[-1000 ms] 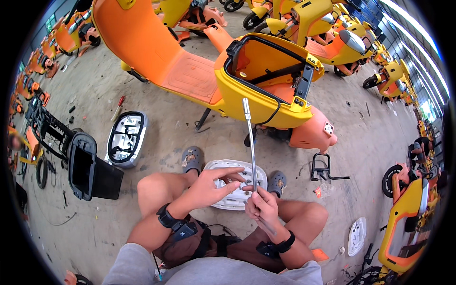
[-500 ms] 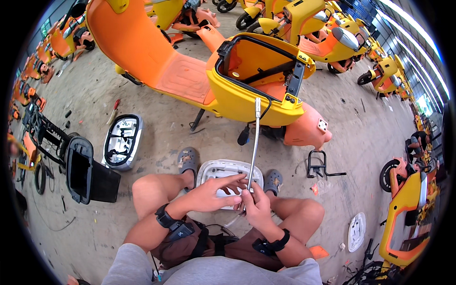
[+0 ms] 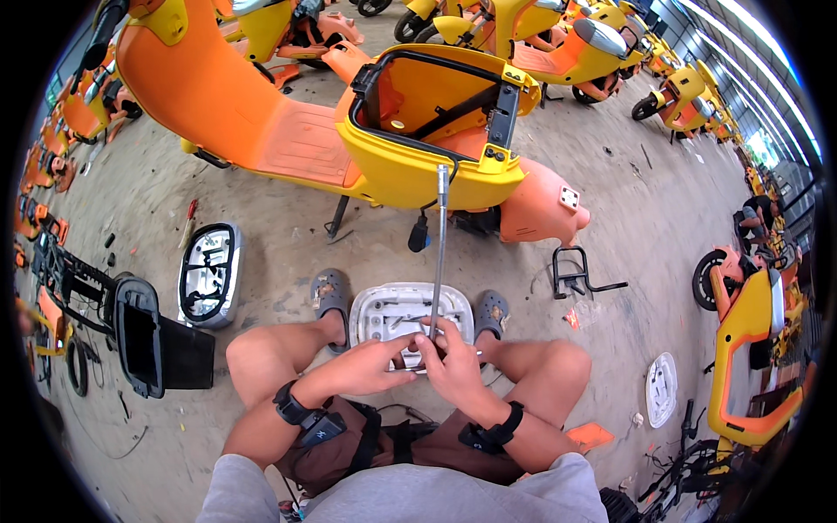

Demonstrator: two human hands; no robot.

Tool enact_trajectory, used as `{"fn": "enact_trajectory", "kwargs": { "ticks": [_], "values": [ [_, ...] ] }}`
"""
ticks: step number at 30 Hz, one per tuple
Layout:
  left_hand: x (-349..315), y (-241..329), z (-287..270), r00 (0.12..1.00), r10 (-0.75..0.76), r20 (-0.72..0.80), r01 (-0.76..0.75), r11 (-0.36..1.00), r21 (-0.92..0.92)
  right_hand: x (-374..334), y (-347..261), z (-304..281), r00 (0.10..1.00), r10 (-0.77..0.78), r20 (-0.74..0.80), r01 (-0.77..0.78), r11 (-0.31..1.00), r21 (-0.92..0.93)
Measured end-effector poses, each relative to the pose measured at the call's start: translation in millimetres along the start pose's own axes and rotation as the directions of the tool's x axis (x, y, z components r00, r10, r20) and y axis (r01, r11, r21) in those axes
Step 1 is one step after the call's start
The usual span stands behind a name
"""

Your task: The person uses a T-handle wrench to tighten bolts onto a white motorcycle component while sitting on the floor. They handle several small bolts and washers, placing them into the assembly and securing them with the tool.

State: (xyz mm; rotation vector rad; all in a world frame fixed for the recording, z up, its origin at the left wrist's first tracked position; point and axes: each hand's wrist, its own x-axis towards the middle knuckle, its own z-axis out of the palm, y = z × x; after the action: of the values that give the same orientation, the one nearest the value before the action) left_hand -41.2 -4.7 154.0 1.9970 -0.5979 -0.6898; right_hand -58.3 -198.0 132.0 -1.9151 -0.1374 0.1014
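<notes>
White ribbed panel [image 3: 359,321] is lying on the floor [image 3: 275,244] between the person's grey clogs [image 3: 329,295]; metal and dark pieces are showing inside it, too small to name. Long silvery rod tool [image 3: 438,253] is standing nearly upright in view over the panel's right half, its wider socket end pointing up past the panel's far edge, its lower end disappearing among the fingers above the near edge.

Right hand [image 3: 451,366]: hovering over the panel's near right corner, thumb and forefinger pinching the rod low down. Left hand [image 3: 381,362]: reaching over the near left corner, fingers curving toward the rod. Its fingertips are partly hiding behind the right hand; cannot tell whether they are gripping the rod or merely touching. Black straps [image 3: 289,405] are circling both wrists, nearer the body than the panel.

Yellow-and-orange scooter [image 3: 384,170] is standing beyond the panel, rear compartment gaping. Black-rimmed white shell [image 3: 233,292] is lying left of the panel; black bin [image 3: 187,353] is lying farther left. Bent black rack [image 3: 571,281] is resting right of the panel; white oval cover [image 3: 662,390] is lying farther right. Another person [image 3: 760,213] is showing far right of the panel, small.
</notes>
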Motion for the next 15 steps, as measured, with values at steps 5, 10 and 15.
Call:
{"fn": "enact_trajectory", "kwargs": {
  "ticks": [5,10,15],
  "values": [
    [1.0,2.6,3.6,0.996,-0.071,-0.046,0.077,0.986,0.148,-1.7,8.6,4.5,1.000,0.007,-0.003,-0.007,1.000,0.030],
    [2.7,-7.0,7.6,0.996,-0.014,-0.090,0.032,0.980,0.194,-0.3,3.6,2.2,0.998,-0.047,-0.035,0.047,0.999,0.002],
    [4.2,-7.6,5.7,0.995,0.024,-0.102,0.006,0.960,0.280,1.4,9.9,4.1,0.995,-0.071,-0.073,0.076,0.995,0.062]
  ]
}}
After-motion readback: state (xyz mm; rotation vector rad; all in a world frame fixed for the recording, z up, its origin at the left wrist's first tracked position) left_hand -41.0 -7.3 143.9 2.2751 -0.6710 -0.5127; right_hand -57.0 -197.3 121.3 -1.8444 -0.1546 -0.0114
